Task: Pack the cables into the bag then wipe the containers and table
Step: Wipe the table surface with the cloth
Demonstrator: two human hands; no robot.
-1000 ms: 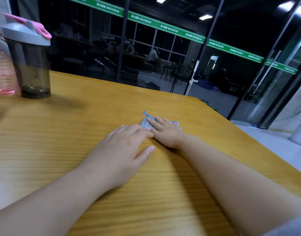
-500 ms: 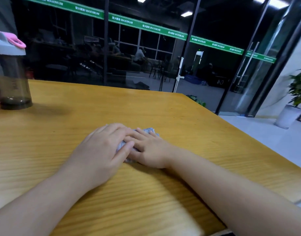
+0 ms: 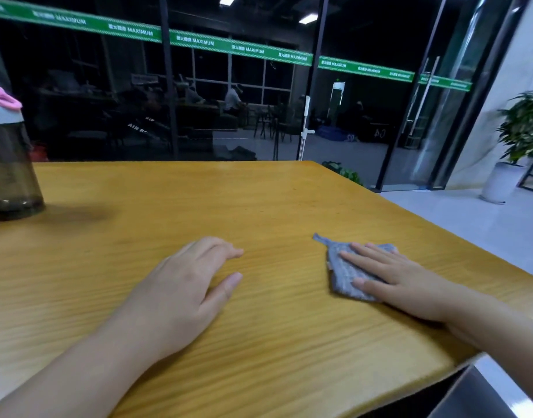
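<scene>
**K:** Hands status?
**J:** Right hand [image 3: 400, 279] flat, fingers spread, pressing the grey cloth [image 3: 346, 271] onto the wooden table [image 3: 259, 206], near its right edge. Left hand [image 3: 180, 291] palm-down on bare wood, fingers relaxed, holding nothing, well apart from the cloth.
**K:** Containers?
**J:** 1 in view: smoky shaker bottle [image 3: 10, 164], pink-and-grey lid, upright at far left.

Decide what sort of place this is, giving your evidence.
Probably an office or shared workspace lobby: a wooden table beside glass walls with green banding, a glass door, and a potted plant on a tiled floor.
</scene>
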